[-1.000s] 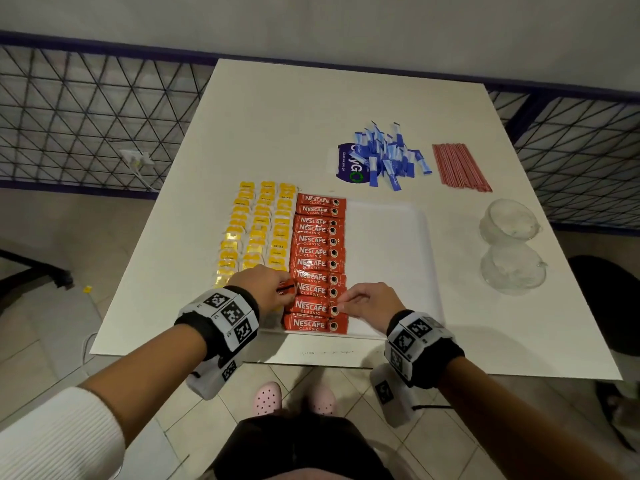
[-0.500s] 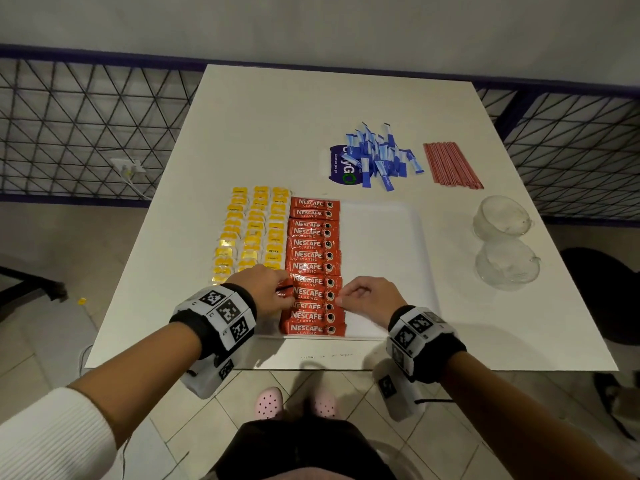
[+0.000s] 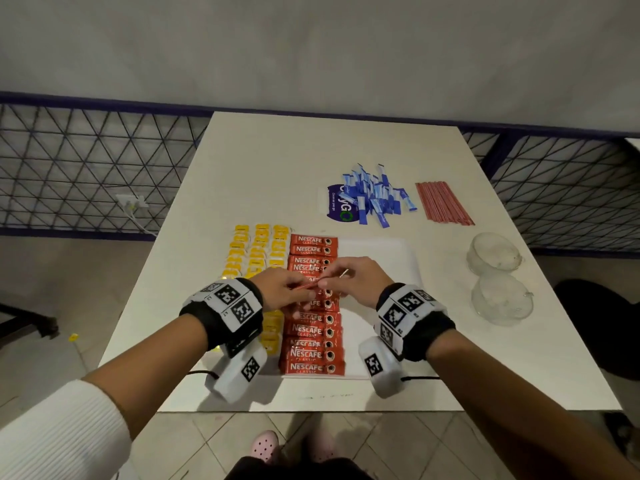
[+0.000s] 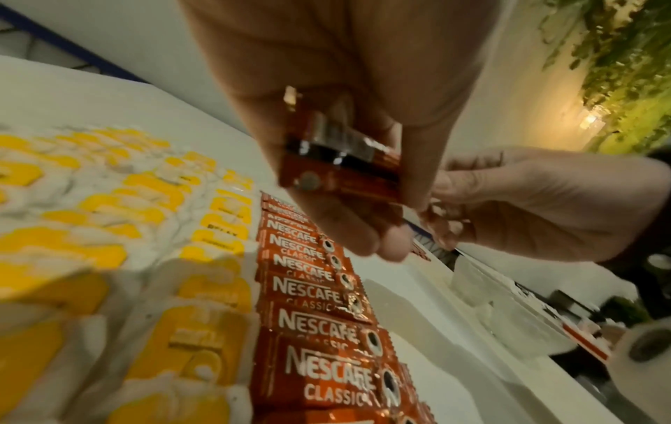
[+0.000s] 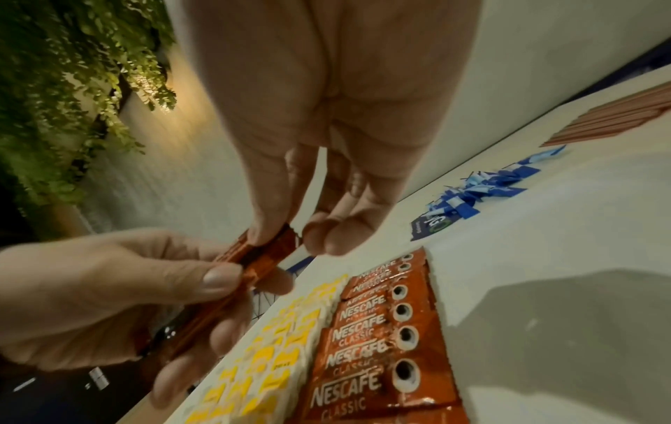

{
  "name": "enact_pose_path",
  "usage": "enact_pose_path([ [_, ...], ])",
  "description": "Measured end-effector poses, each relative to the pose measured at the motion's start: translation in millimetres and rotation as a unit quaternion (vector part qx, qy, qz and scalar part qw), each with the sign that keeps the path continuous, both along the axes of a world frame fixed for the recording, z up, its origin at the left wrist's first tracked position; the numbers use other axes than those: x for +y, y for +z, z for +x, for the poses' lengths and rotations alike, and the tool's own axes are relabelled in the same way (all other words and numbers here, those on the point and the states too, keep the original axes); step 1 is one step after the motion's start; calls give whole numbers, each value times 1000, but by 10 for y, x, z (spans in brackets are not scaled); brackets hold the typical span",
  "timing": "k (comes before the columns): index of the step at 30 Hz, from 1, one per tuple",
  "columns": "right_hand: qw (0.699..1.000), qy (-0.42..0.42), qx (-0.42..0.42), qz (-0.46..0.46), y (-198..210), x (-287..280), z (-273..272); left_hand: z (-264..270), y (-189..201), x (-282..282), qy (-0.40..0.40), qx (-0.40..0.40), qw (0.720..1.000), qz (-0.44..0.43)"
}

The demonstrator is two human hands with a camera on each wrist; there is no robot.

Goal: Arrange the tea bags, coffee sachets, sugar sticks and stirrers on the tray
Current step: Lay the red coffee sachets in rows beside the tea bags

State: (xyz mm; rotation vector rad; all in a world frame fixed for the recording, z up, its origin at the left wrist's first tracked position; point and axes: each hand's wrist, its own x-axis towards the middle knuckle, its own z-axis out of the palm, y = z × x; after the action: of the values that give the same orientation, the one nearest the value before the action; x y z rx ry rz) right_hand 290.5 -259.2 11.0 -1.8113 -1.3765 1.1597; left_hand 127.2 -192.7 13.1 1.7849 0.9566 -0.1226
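Note:
Both hands are raised above the white tray (image 3: 375,268), over its column of red coffee sachets (image 3: 313,355). My left hand (image 3: 298,289) grips a thin stack of coffee sachets (image 4: 337,169), and my right hand (image 3: 330,278) pinches the stack's right end (image 5: 270,246). Yellow tea bags (image 3: 258,251) lie in three rows along the tray's left side. Blue sugar sticks (image 3: 372,199) are heaped on a dark blue packet beyond the tray. Red stirrers (image 3: 443,202) lie in a neat bundle to their right.
Two clear glass bowls (image 3: 493,252) (image 3: 500,299) stand on the table right of the tray. The tray's right half is bare. A dark metal mesh fence (image 3: 86,168) runs behind the table, and the table's near edge is just below my wrists.
Both hands have lifted from the lower part of the coffee column and come together higher up, holding sachets in the air between them.

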Motion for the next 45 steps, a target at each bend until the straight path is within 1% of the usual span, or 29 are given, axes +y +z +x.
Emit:
enact_pose_path([
  [1,1000,-6,3,-10,-8,3,36,-39,-14,16,40,-23,999,-27],
  [3,999,-24,17,-30,-22,-3,114,-129,-58,62,101,-51,992,-46],
  [7,996,-40,36,-77,-68,-22,213,-256,-137,140,161,-78,983,-37],
  [9,993,-41,52,-93,-95,-12,222,-274,-170,161,175,-83,980,-32],
  [12,987,-54,111,-105,-127,-10,211,-268,-219,185,176,-83,979,-53],
  [15,981,-73,152,-99,-150,-29,208,-259,-239,203,171,-70,979,-89],
  [18,975,-66,183,-112,-172,-48,206,-238,-239,188,178,-66,972,-142],
  [20,972,-63,192,-120,-179,-47,198,-215,-218,157,194,-67,962,-180],
  [23,973,-68,197,-103,-169,-19,179,-179,-185,148,243,-67,941,-224],
  [25,976,-70,191,-83,-164,11,165,-171,-173,195,270,-79,930,-237],
  [28,981,-69,174,-56,-182,63,154,-185,-177,285,274,-117,922,-247],
  [31,978,-82,179,-64,-194,97,158,-188,-189,349,259,-126,934,-213],
  [35,978,-93,173,-68,-221,142,178,-147,-259,384,223,-105,958,-148],
  [39,982,-101,131,-90,-298,188,241,-136,-339,420,223,-117,959,-127],
  [42,986,-80,90,-113,-344,190,265,-116,-367,434,188,-73,976,-85],
  [45,985,-71,89,-133,-391,155,248,-73,-389,397,104,18,994,16],
])
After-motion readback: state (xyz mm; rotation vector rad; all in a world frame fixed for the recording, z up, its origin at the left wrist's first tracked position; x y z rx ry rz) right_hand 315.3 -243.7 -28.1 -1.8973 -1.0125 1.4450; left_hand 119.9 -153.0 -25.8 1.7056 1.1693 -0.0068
